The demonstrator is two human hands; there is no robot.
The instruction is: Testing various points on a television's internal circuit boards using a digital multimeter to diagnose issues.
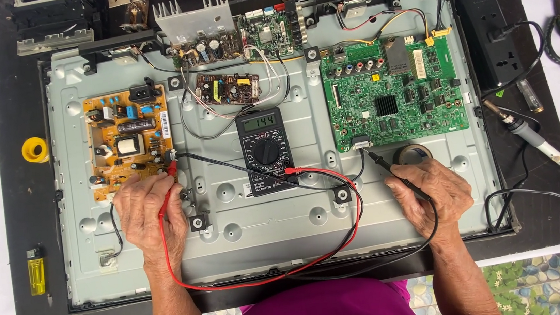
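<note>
Head cam looks straight down on an opened TV back panel [282,246] on the table: left hand [152,211] has its fingers clamped on the red probe [170,171] at the tan power board [129,141] near the left edge. Right hand [430,191] pinches the black probe [387,164], tip just below the green main board [393,92] toward the right edge, and the black multimeter [266,150] sits between them, mid-panel.

We note bare forearms, left hand [150,208] and right hand [430,187] ungloved, no rings or watch; magenta garment [325,310] at the waist.
</note>
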